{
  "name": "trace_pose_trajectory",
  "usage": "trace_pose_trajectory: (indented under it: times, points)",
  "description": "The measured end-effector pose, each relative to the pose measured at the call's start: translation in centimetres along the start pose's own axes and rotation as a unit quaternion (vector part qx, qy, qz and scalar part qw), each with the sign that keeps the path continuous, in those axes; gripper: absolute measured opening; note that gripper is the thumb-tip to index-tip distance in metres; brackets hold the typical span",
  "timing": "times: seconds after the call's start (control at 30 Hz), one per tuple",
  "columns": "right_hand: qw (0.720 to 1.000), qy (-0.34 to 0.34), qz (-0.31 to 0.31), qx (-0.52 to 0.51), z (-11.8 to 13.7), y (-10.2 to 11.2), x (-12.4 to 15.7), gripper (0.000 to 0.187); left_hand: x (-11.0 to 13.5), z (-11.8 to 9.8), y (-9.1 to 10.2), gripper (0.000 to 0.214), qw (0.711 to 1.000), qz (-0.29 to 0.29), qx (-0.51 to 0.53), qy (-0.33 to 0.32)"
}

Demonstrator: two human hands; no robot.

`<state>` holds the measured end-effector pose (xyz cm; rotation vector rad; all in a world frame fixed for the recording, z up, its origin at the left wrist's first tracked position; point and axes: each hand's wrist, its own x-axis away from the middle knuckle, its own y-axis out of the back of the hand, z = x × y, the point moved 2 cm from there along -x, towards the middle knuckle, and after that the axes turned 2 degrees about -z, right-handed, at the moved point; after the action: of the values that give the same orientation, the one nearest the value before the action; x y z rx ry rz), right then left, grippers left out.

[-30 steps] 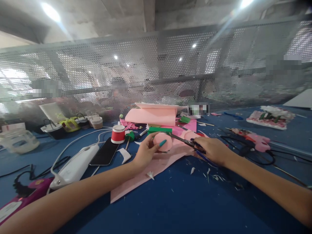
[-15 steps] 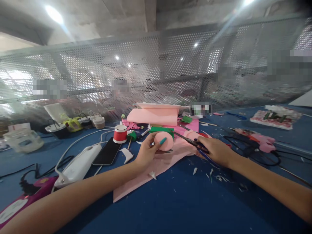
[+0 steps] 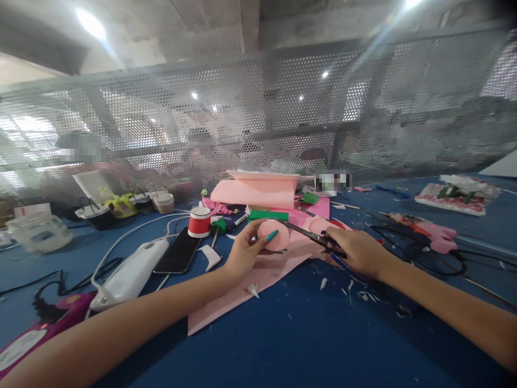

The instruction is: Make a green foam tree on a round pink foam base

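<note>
Scissors [image 3: 313, 235] slant lengthwise left and away from the right hand [image 3: 352, 249], fingers wrapped round them; left hand [image 3: 245, 247] pinches a pink disc [image 3: 281, 237].

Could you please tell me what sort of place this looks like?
It looks like a craft work area, perhaps a workshop: scissors in the right hand, a pink disc in the left hand, and white scraps on a blue table.

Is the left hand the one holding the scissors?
No, the right hand holds the scissors, while the left hand holds a round pink piece.
</note>
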<state>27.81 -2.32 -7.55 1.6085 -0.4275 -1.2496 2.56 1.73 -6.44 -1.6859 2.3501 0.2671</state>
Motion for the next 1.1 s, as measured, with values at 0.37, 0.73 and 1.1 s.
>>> trace_pose_trajectory:
  times: [0.37,0.73,1.1]
  points:
    - [1.000,0.005,0.013,-0.006,0.11,0.13,0.03,0.022,-0.09,-0.06,-0.04,0.043,1.000,0.007,-0.006,-0.012]
    - [0.999,-0.001,0.020,-0.027,0.17,0.09,-0.04,0.024,-0.22,0.12,0.03,0.045,1.000,0.019,-0.006,-0.007]
    - [0.998,0.015,0.048,-0.026,0.34,0.05,-0.16,0.034,-0.13,0.03,-0.09,0.042,1.000,0.023,-0.001,0.005]
